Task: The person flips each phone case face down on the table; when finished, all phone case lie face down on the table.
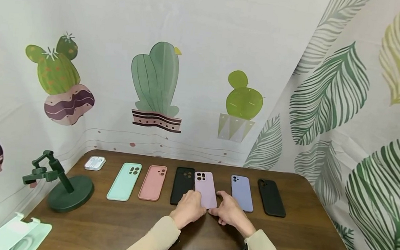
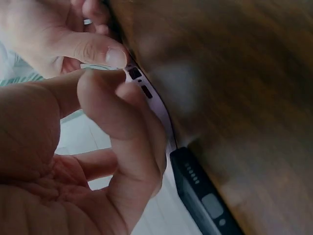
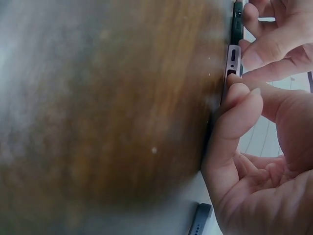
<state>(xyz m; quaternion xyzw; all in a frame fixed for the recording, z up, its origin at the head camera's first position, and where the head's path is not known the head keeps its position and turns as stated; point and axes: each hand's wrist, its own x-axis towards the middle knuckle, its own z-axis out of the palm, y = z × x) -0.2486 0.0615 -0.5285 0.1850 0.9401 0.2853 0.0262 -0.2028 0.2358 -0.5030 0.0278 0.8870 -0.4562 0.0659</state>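
Here's the lilac case point(image 1: 207, 190) on the surface point(image 1: 104, 222), right beside the black case point(image 1: 181, 185), left hand point(image 1: 188, 209) and right hand point(image 1: 230, 211) gripping its lower corners, fingers curled, thumbs at the bottom edge. Even thumb pressure looks wise: keep it flat, spare the black case a bump.

Bright and even in the head view. Dimmer from both wrists, with pale shine and blur on the counter point(image 3: 107, 107).
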